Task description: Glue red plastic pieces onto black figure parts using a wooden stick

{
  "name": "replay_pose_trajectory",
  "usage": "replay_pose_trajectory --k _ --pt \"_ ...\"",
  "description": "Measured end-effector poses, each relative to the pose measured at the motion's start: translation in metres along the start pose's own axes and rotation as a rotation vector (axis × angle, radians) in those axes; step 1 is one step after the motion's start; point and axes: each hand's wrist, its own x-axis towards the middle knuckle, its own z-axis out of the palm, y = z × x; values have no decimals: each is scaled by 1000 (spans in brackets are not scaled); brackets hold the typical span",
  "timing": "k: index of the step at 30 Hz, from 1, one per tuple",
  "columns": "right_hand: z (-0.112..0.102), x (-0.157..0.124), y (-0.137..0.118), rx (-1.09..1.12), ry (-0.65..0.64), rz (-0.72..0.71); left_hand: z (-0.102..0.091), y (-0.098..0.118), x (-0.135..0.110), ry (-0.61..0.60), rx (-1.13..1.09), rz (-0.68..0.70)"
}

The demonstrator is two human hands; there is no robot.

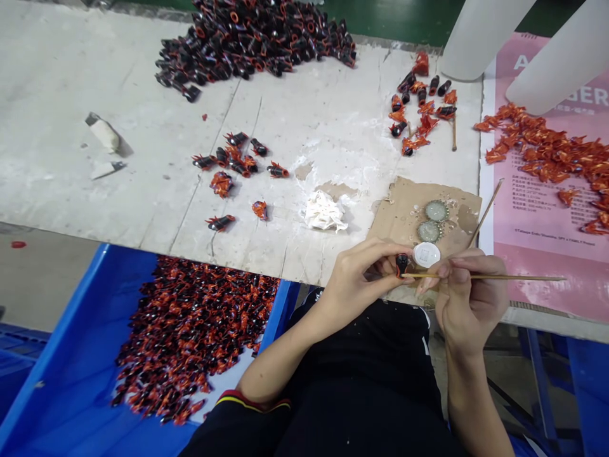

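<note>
My left hand is closed in a pinch on a small black tube with an orange edge, held at the table's front edge. My right hand is closed on a thin wooden stick that lies level, its tip pointing into the tube. Just above the hands a white round cap and two greenish caps lie on a piece of brown cardboard. A second stick leans beside them.
A big pile of black-and-orange tubes lies at the table's far side, smaller groups nearer. Orange foil scraps cover a pink sheet. A blue bin with several tubes stands lower left. A crumpled white tissue lies mid-table.
</note>
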Motion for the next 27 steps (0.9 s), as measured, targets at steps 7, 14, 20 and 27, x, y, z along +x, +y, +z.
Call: replay_pose_trajectory --k 7,14,20,27 --pt "1 1 -2 6 -15 -14 1 0 0 16 4 -23" --pt "1 -1 -1 -18 30 -8 1 1 1 22 -15 8" --pt "0 -2 -2 -13 28 8 2 0 2 23 -42 -5" --pt "-2 5 -3 53 133 58 3 2 4 65 -57 -41"
